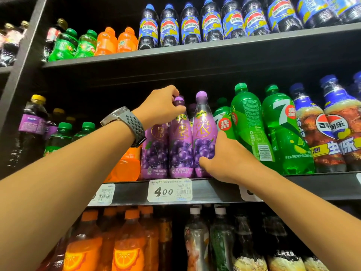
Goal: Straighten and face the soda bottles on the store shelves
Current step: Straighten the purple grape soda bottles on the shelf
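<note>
Three purple grape soda bottles stand side by side on the middle shelf (pixel 214 189). My left hand (pixel 162 107), with a grey watch on the wrist, pinches the neck of the middle grape bottle (pixel 180 151) just under its purple cap. My right hand (pixel 224 159) grips the lower body of the right grape bottle (pixel 205 133), thumb across its label. The left grape bottle (pixel 154 153) is partly hidden behind my left wrist. All three labels face front.
Green 7-Up bottles (pixel 283 133) and blue-capped Pepsi bottles (pixel 316 137) stand to the right, one green bottle turned barcode-out. Orange soda (pixel 127 165) and dark bottles sit left. Pepsi bottles (pixel 191 26) fill the top shelf. A 4.00 price tag (pixel 169 190) hangs below.
</note>
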### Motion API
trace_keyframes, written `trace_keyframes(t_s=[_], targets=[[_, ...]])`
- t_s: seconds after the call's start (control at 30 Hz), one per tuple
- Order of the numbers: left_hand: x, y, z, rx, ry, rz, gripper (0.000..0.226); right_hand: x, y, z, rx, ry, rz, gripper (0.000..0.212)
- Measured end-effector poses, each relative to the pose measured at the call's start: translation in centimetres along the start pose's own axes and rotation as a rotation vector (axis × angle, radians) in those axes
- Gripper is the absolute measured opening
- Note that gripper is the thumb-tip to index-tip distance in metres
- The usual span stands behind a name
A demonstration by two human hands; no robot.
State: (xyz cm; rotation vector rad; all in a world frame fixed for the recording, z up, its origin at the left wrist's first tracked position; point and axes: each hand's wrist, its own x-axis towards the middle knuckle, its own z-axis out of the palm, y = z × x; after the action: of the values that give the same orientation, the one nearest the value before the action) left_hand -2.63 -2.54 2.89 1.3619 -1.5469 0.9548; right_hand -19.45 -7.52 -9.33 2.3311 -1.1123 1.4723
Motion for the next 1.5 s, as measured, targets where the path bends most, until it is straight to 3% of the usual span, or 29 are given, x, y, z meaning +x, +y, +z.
trace_keyframes(t_s=[0.13, 0.33, 0.47, 0.63, 0.77, 0.83, 0.93, 1.0, 1.1, 1.27, 1.4, 1.5], targets=[[0.0, 0.0, 0.4, 0.021, -0.026, 0.010, 0.064, 0.1, -0.3, 0.5, 0.013, 0.043, 0.040, 0.080], [-0.4, 0.8, 1.3, 0.065, -0.025, 0.088, 0.083, 0.2, -0.2, 0.5, 0.111, 0.014, 0.044, 0.059], [-0.3, 0.8, 0.9, 0.093, -0.086, 0.169, 0.074, 0.1, -0.5, 0.4, 0.079, 0.038, 0.060, 0.080], [0.0, -0.1, -0.3, 0.065, -0.142, 0.166, 0.068, 0.0, -0.1, -0.1, 0.164, -0.047, 0.056, 0.049], [-0.1, 0.0, 0.3, 0.127, -0.079, 0.195, 0.057, -0.2, -0.3, -0.1, 0.127, -0.008, 0.064, 0.070], [-0.3, 0.6, 0.8, 0.119, -0.012, 0.208, 0.054, -0.3, -0.3, 0.0, 0.099, -0.034, 0.065, 0.064], [-0.6, 1.8, 1.7, 0.010, -0.031, 0.148, 0.067, -0.2, -0.2, -0.1, 0.177, -0.071, 0.065, 0.051], [-0.8, 2.4, 2.3, 0.024, -0.056, 0.142, 0.074, -0.2, -0.3, -0.1, 0.184, -0.038, 0.059, 0.056], [-0.8, 2.7, 2.3, 0.088, -0.037, 0.201, 0.064, -0.3, -0.3, 0.0, 0.161, 0.013, 0.046, 0.071], [-0.6, 1.8, 1.7, 0.096, 0.003, 0.193, 0.050, -0.6, 0.2, 0.0, 0.129, -0.035, 0.007, 0.059], [-0.8, 1.3, 1.8, 0.185, 0.117, 0.125, 0.057, -0.4, 0.1, 0.0, 0.141, 0.003, 0.002, 0.078], [-0.7, 1.7, 2.0, 0.166, 0.092, 0.110, 0.069, -0.4, 0.1, 0.1, 0.114, 0.003, -0.006, 0.075]])
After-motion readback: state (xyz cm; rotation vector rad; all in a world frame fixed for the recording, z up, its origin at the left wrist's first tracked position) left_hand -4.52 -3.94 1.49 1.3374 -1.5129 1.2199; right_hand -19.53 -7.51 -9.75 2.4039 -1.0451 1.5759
